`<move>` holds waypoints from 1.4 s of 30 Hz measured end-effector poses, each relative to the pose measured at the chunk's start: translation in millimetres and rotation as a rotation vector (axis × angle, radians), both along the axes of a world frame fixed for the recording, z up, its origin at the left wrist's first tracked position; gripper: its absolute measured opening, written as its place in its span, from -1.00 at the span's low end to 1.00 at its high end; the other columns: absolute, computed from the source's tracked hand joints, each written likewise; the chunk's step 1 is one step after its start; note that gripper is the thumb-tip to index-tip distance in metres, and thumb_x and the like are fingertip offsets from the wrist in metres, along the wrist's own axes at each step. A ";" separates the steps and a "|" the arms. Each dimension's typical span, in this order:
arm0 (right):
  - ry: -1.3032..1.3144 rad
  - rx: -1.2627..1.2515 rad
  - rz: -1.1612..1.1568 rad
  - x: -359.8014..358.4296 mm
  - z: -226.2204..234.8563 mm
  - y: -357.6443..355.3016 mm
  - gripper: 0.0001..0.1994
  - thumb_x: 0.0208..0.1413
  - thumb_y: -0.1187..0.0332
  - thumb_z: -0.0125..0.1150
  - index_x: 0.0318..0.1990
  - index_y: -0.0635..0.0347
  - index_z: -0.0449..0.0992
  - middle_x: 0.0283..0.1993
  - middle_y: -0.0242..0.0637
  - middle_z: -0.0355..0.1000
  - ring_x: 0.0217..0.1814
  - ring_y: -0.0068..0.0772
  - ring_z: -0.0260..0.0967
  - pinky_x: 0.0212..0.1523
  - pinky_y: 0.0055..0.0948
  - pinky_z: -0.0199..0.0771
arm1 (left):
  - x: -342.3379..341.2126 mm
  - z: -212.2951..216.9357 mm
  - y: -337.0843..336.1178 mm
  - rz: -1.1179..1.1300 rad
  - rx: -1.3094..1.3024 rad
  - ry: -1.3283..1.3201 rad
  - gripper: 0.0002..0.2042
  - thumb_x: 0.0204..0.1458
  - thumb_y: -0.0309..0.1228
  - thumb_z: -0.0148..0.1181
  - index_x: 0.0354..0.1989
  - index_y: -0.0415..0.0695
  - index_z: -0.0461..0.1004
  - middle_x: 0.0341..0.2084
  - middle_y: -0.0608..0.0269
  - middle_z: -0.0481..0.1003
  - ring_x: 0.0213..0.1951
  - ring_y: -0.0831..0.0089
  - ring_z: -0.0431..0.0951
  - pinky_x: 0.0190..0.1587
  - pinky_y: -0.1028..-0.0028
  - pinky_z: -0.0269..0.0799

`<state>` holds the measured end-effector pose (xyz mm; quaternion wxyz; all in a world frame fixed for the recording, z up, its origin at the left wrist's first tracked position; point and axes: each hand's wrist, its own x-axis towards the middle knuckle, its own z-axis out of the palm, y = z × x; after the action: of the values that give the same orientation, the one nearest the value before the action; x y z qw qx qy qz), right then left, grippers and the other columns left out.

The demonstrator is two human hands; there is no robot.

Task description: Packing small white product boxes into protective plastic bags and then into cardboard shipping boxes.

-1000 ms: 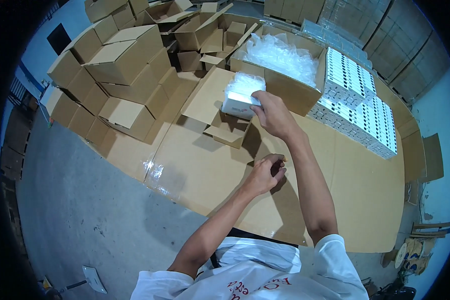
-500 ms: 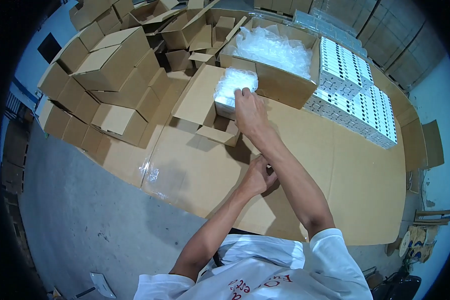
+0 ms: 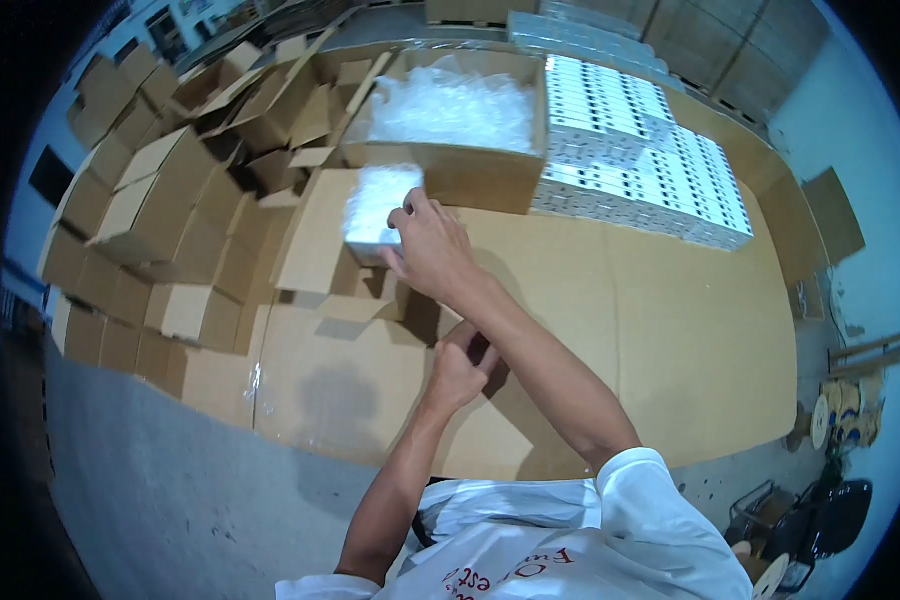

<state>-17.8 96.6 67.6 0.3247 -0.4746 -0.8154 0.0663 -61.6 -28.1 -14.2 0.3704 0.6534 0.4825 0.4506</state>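
Observation:
A white box wrapped in clear bubble wrap (image 3: 382,210) stands at the open mouth of a small brown cardboard box (image 3: 315,230), partly over it. With its fingers bent, my right hand (image 3: 432,243) grips the right side of the wrapped box. My left hand (image 3: 457,375) is low over the table under my right forearm, to the right of and nearer than the cardboard box. Its fingers are curled and closed, and the forearm partly covers the fingertips, so I cannot see what they hold.
Behind stands a large carton (image 3: 450,175) full of clear bubble wrap (image 3: 460,105). White boxes with dark marks (image 3: 640,195) are stacked at the back right. Brown cardboard boxes (image 3: 160,190) pile up at the left. A cardboard sheet (image 3: 670,350) covers the table.
The whole view has shifted, so things sit further left in the picture. My right hand stays at the wrapped box's right side, its fingers now lower on it. My left hand remains curled under the forearm.

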 end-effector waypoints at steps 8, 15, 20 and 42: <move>0.304 0.256 -0.240 240.3 60.4 90.1 -0.80 0.04 0.42 0.25 -0.17 0.28 0.56 -0.13 0.03 0.43 -0.10 0.10 0.46 -0.06 -0.09 0.49 | 75.1 3.0 33.6 -0.069 -0.211 -0.203 -0.83 0.17 -0.63 0.14 -0.09 -0.39 0.48 -0.28 0.14 0.49 -0.26 0.49 0.57 -0.30 0.47 0.75; 0.163 0.331 -0.607 471.1 82.9 197.1 -0.72 0.07 0.47 0.16 -0.04 0.22 0.54 -0.09 -0.03 0.47 -0.01 0.03 0.45 0.07 -0.09 0.45 | 135.6 11.3 57.2 -0.080 -0.243 -0.213 -0.82 0.18 -0.64 0.11 -0.06 -0.38 0.47 -0.30 0.20 0.47 -0.29 0.55 0.52 -0.38 0.50 0.71; 0.055 0.093 -0.735 510.4 71.8 218.9 -0.61 0.10 0.41 0.26 0.13 -0.02 0.52 0.18 0.05 0.33 0.19 0.11 0.36 0.23 -0.11 0.39 | 154.4 10.7 64.6 -0.049 -0.218 -0.218 -0.82 0.18 -0.65 0.10 -0.06 -0.38 0.45 -0.32 0.21 0.45 -0.32 0.57 0.51 -0.43 0.52 0.69; 0.020 0.263 -0.671 490.4 58.8 120.2 -0.67 0.13 0.45 0.20 0.07 0.06 0.52 0.07 -0.19 0.43 0.07 0.01 0.45 0.02 -0.13 0.48 | 120.9 14.5 43.7 -0.051 -0.267 -0.148 -0.78 0.23 -0.58 0.10 0.03 -0.31 0.38 -0.30 0.27 0.43 -0.26 0.57 0.49 -0.41 0.56 0.63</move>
<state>472.6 216.8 126.3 0.3947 -0.6692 -0.6127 -0.1448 59.3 15.6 0.4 0.5000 0.5754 0.4928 0.4196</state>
